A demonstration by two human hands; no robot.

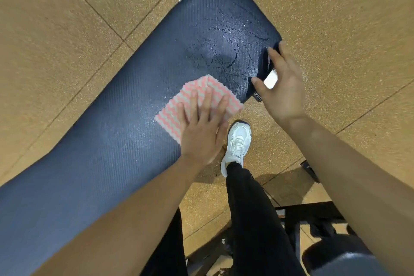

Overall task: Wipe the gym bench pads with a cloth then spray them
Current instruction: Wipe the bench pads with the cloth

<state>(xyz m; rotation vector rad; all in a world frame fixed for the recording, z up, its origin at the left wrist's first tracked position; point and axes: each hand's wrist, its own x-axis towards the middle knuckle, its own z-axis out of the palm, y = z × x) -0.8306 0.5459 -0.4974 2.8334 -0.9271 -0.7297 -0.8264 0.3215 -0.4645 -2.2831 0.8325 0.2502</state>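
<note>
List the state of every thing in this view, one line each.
bench pad: streaked wet at its far end, with a fainter damp sheen near the cloth.
cloth: lies flat on the pad, its right corner past the pad's edge.
left hand: fingers straight, pressing on the cloth.
right hand: grips the pad's side edge, thumb on top.

Cloth (197, 102) on bench pad (112, 119), near edge

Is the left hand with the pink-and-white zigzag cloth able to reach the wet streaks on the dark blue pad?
Probably yes: the streaks lie beyond the cloth under the left hand, bare pad between; the right hand grips only the edge.
</note>
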